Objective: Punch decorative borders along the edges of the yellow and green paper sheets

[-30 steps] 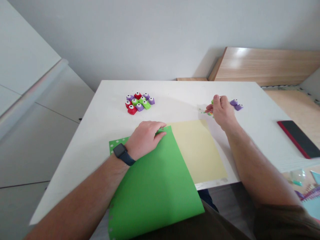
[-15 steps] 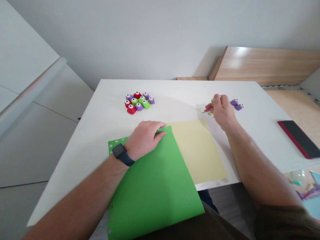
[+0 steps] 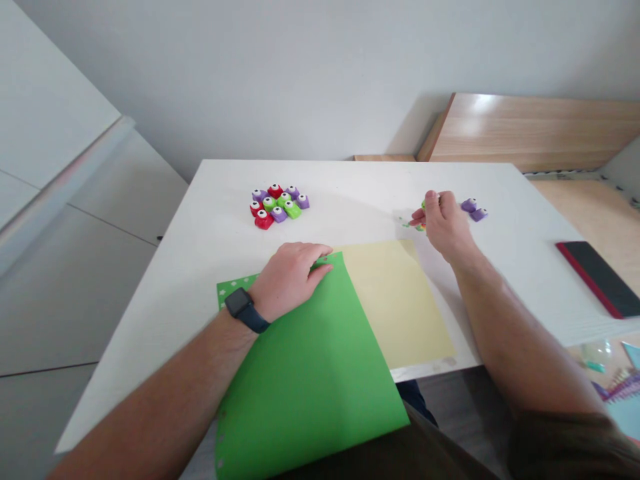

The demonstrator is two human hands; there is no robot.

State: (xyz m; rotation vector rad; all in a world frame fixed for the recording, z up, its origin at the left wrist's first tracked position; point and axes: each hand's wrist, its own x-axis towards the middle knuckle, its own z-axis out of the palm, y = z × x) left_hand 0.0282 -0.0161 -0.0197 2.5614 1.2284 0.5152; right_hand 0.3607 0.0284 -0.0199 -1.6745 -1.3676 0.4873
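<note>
My left hand (image 3: 295, 277) rests on the green sheet (image 3: 320, 373), whose left edge carries small white stars. Its thumb and forefinger are apart at the sheet's upper edge, with nothing seen between them. Beneath the green sheet lies a pale yellow sheet (image 3: 400, 307). Over the table's right part, my right hand (image 3: 443, 220) has its thumb and fingers pinched on a small green punch (image 3: 424, 204), mostly hidden by the fingers. Tiny coloured paper bits (image 3: 404, 223) lie just below and left of those fingers. Two purple punches (image 3: 474, 209) stand right of that hand.
Several red, green and purple eye-topped punches (image 3: 279, 208) stand grouped at the back left of the white table (image 3: 350, 193). A black and red flat object (image 3: 600, 277) lies at the right edge. Beyond it is a wooden board (image 3: 530, 130).
My right thumb and fingers have shifted slightly around the green punch. My left hand and both sheets stay where they were.
</note>
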